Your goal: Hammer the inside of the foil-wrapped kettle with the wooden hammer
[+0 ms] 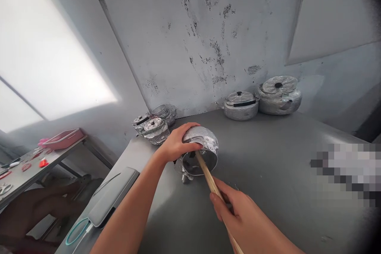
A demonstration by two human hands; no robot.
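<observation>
A silvery metal kettle (208, 137) lies tipped on its side on the grey table, its round mouth turned toward me. My left hand (178, 141) grips it from above, the fingers and thumb spread over its shoulder. In my right hand (229, 198) is a wooden stick (208, 174), wrapped by the fingers. The stick's far end goes in at the kettle's mouth, where its tip is hidden. Small metal parts stick out under the kettle's lower left side; I cannot make out exactly what they are.
Two lidded kettles (241, 107) stand by the stained wall, with several smaller metal pots (154, 129) at the back left. A grey case (114, 198) with a teal cord lies on the left edge. Beyond is a side table with a pink basket (64, 139). The far right is pixelated.
</observation>
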